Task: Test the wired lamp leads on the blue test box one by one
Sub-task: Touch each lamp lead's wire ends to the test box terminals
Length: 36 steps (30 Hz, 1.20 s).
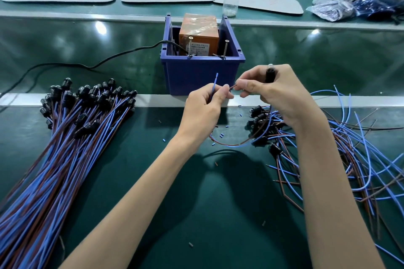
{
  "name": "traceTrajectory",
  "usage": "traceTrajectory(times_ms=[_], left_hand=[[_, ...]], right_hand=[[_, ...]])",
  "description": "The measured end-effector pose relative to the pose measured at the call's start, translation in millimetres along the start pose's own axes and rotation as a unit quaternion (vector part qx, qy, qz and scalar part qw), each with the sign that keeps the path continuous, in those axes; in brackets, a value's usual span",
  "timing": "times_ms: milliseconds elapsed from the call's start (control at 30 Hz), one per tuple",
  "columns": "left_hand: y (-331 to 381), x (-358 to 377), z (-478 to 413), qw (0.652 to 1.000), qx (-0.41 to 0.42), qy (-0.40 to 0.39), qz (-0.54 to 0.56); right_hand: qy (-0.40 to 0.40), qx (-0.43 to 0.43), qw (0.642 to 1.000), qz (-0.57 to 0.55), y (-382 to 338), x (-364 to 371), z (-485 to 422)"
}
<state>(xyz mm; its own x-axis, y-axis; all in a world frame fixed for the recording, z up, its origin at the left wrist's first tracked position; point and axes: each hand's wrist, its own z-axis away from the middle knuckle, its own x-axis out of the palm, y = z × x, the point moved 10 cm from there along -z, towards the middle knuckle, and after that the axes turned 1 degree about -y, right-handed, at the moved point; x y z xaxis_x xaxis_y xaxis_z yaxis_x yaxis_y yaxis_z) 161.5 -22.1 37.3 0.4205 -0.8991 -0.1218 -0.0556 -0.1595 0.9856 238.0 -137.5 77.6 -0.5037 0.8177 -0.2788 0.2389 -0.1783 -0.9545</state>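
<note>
Large bundle of lamp leads [72, 137] lies far left on green bench [153, 192], black lamp heads toward conveyor. Black cable [91, 64] runs to blue box [202, 74], centre, orange unit [197, 35] inside, two screws [190, 47] upright at front rim. Left hand [204, 107] just before box, thumb and forefinger pinching blue wire [214, 84], tip pointing up. Right hand [269, 91] beside it, fingertips pinching brown wire [232, 87], black lamp head [270, 74] tucked in curled fingers. Loose tangle of leads [328, 148] far right.
</note>
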Motion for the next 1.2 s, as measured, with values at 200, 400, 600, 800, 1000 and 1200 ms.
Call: traceTrajectory(times_ms=[200, 400, 600, 800, 1000, 1200], left_hand=[[-3.2, 2.4, 0.0, 0.999, -0.022, -0.018, -0.044], [-9.5, -2.9, 0.5, 0.997, -0.064, 0.002, -0.054], [-11.3, -12.1, -3.8, 0.996, -0.088, 0.001, -0.027], [-17.0, -15.5, -3.0, 0.994, -0.097, -0.013, -0.037], [-16.7, -21.3, -4.7, 0.996, -0.065, 0.017, -0.055], [-13.2, -13.5, -2.5, 0.992, -0.050, 0.004, -0.115]], right_hand=[[0.026, 0.051, 0.995, 0.081, 20.3, 1.1, -7.0], [0.107, 0.089, 0.989, 0.051, 34.8, -31.1, -6.4], [0.028, 0.074, 0.996, 0.040, 32.6, -5.1, -3.9], [-0.103, 0.101, 0.987, 0.064, 46.7, 25.6, -1.6], [-0.110, 0.104, 0.988, 0.019, 47.7, 22.8, -1.8], [0.010, 0.029, 0.997, 0.066, 20.6, -1.1, -6.3]])
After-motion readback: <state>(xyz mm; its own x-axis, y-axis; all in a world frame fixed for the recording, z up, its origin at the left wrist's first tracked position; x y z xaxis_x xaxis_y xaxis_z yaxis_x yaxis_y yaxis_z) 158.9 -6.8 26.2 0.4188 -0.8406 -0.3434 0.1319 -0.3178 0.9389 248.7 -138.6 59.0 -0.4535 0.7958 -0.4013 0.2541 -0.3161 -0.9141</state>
